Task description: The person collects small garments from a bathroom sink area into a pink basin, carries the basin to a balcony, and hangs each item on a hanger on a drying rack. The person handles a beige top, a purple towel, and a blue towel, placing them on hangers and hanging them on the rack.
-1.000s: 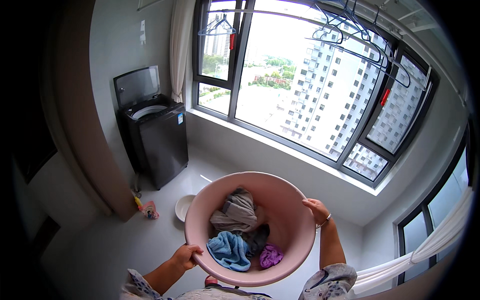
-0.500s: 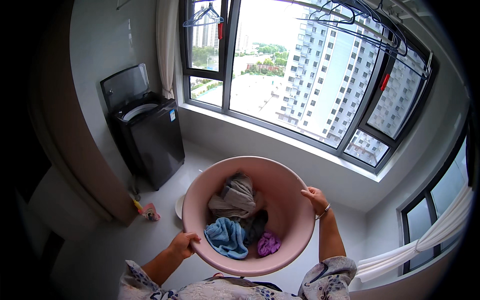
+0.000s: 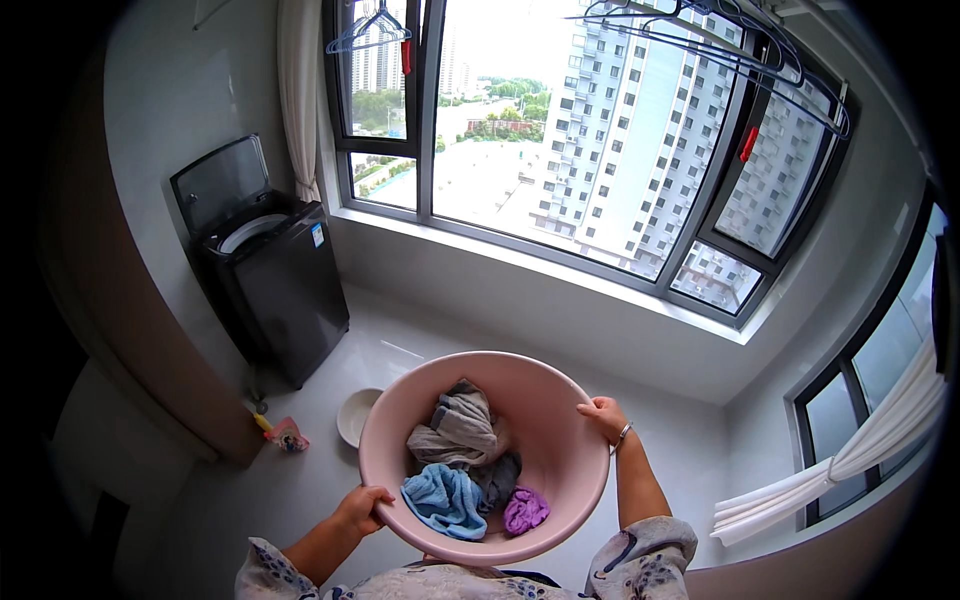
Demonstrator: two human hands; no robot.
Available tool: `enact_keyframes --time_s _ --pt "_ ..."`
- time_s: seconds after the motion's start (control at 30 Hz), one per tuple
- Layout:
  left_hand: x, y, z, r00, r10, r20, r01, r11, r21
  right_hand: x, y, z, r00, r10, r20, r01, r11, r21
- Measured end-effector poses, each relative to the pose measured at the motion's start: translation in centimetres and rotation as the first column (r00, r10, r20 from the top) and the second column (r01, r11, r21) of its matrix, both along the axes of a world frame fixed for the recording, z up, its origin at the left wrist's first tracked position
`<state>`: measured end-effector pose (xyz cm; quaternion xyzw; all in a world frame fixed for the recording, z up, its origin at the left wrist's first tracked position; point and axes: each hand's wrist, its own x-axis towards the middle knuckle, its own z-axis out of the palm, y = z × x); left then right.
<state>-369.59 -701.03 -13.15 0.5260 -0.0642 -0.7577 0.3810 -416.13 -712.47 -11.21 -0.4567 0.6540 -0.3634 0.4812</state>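
A large pink basin [image 3: 560, 455] is held in front of my body, tilted so its inside shows. My left hand [image 3: 363, 508] grips the rim at the lower left. On the opposite side my right hand [image 3: 604, 419], with a bracelet at the wrist, has its thumb over the rim and its fingers closed around it. Inside lie a crumpled grey cloth [image 3: 455, 425], a light blue cloth [image 3: 444, 500], a dark grey cloth [image 3: 497, 480] and a small purple cloth [image 3: 525, 510].
A black top-loading washing machine [image 3: 285, 290] stands at the far left, its lid [image 3: 222, 180] raised. On the floor are a white bowl [image 3: 352, 418] and a pink packet [image 3: 288, 435]. Hangers [image 3: 370, 35] hang by the window; a white curtain [image 3: 775, 510] is at right.
The basin has shifted down in the view along with both hands, still gripped at its rim. More of the white bowl on the floor now shows. The room has slid left in the picture.
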Motion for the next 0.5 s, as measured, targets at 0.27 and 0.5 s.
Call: enact_keyframes --time_s 0.27,0.5 --pt "0.7 0.5 -0.7 1.000 0.003 -0.007 -0.003 0.997 -0.077 0.6 0.6 2.6 0.934 -0.012 -0.356 -0.023 0.995 -0.093" --pt "0.7 -0.4 0.1 0.998 0.010 0.064 -0.006 0.997 -0.073 -0.2 1.3 1.7 0.952 -0.003 -0.305 -0.011 0.999 -0.045"
